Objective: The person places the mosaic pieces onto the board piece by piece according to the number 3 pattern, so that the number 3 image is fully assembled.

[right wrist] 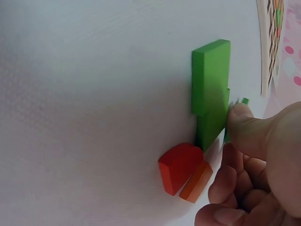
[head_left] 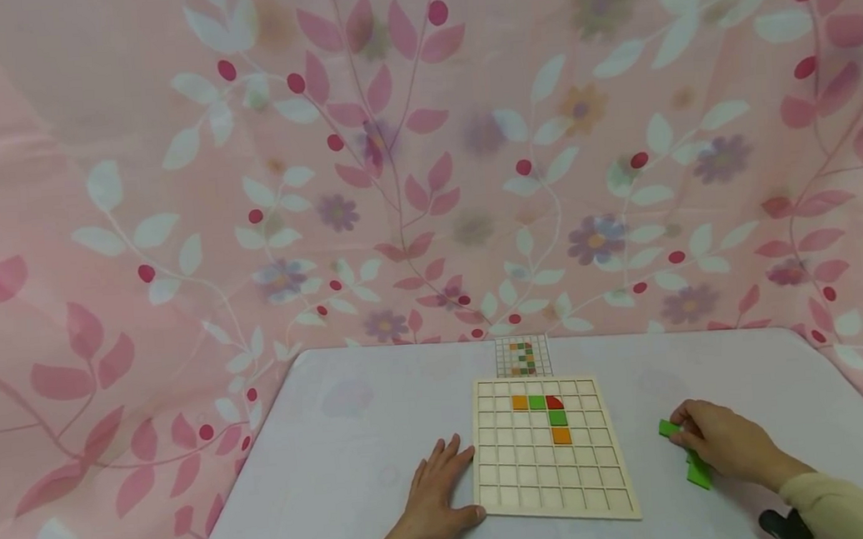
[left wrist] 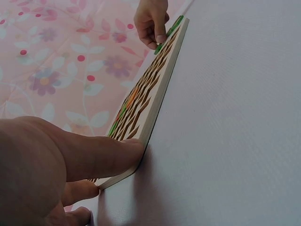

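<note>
A pale wooden grid board lies on the table, holding orange, green and red tiles in its upper cells, among them a rounded red tile at the corner of the row. Fingers spread, my left hand rests at the board's left edge; its thumb presses the near corner. Off to the right, my right hand pinches a green tile between thumb and forefinger. Below that hand lie more green tiles, one overlapping another in view. A red rounded tile and an orange tile lie beside them.
Behind the board is a small printed grid card with a coloured pattern. A dark object sits by the right sleeve. The white-covered table ends at a pink floral cloth.
</note>
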Demonstrator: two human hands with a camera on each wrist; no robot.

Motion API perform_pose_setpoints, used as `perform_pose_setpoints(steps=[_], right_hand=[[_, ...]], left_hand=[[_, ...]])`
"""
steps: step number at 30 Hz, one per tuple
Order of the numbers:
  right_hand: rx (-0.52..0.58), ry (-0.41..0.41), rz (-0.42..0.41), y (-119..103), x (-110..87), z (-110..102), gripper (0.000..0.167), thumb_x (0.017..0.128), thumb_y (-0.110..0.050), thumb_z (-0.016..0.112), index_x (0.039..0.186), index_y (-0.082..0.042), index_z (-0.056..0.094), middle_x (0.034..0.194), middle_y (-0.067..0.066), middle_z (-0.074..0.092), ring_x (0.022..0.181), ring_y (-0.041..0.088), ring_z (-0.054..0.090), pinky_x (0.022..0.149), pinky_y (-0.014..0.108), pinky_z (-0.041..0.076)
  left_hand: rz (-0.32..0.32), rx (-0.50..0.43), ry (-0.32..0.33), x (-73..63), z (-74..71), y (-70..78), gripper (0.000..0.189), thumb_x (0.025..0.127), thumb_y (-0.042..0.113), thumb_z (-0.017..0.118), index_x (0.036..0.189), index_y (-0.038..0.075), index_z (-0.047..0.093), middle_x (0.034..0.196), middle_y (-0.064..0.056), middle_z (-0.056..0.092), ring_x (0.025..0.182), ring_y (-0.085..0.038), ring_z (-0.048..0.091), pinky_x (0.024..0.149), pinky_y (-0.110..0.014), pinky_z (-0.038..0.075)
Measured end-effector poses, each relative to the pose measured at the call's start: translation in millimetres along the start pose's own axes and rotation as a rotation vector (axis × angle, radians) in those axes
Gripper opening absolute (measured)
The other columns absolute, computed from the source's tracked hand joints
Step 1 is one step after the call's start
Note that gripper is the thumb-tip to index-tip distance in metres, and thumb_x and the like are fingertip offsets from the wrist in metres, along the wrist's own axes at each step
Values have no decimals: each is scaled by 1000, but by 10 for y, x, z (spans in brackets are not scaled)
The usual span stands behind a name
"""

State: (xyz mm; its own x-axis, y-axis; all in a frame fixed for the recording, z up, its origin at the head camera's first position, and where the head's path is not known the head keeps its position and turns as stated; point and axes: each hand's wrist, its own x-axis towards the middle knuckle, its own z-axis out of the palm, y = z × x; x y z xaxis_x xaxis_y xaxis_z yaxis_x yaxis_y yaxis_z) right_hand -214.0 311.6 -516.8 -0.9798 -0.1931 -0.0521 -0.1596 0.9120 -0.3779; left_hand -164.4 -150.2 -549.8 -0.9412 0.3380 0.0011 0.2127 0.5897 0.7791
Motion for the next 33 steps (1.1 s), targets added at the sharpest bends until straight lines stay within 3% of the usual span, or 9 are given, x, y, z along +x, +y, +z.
perform_pose_setpoints(steps=[6, 11, 19, 28, 33], right_hand=[[-39, 86, -59, -25, 8, -5, 25, 95, -19, 78, 110, -2, 67, 96, 2, 63, 84, 13, 56, 65, 27, 49], [-5, 161, -102, -85, 34, -20, 21, 95, -11, 76, 111, 0, 67, 101, 4, 71, 87, 15, 64, 68, 31, 56], [83, 178, -174, -200, 43, 80, 23, 93, -10, 79, 110, -2, 68, 94, -3, 71, 80, 3, 59, 67, 25, 53], [75, 156, -180, -357, 100, 190, 24, 94, -11, 77, 113, -1, 67, 94, -5, 68, 81, 1, 59, 67, 25, 53], [58, 147, -183, -444, 139, 225, 25, 94, -12, 78, 114, -2, 67, 97, -4, 68, 83, 3, 60, 68, 25, 54]], left_hand=[[-34, 16, 7, 16, 14, -1, 84, 80, 27, 81, 158, 14, 50, 174, -16, 32, 164, -44, 15, 127, -74, 4], [-2, -5, 12, 8, -10, 39, 84, 80, 27, 81, 157, 11, 51, 173, -21, 31, 163, -48, 14, 125, -77, 3], [-26, 1, -4, 8, -5, 25, 84, 81, 29, 82, 158, 13, 50, 173, -18, 31, 164, -45, 14, 126, -76, 3], [-42, 16, -26, 10, -31, 58, 85, 81, 28, 82, 158, 12, 50, 174, -16, 30, 164, -45, 13, 127, -75, 4], [-56, 10, -11, 35, 14, -11, 85, 80, 28, 82, 158, 13, 50, 174, -14, 31, 165, -43, 14, 128, -72, 3]])
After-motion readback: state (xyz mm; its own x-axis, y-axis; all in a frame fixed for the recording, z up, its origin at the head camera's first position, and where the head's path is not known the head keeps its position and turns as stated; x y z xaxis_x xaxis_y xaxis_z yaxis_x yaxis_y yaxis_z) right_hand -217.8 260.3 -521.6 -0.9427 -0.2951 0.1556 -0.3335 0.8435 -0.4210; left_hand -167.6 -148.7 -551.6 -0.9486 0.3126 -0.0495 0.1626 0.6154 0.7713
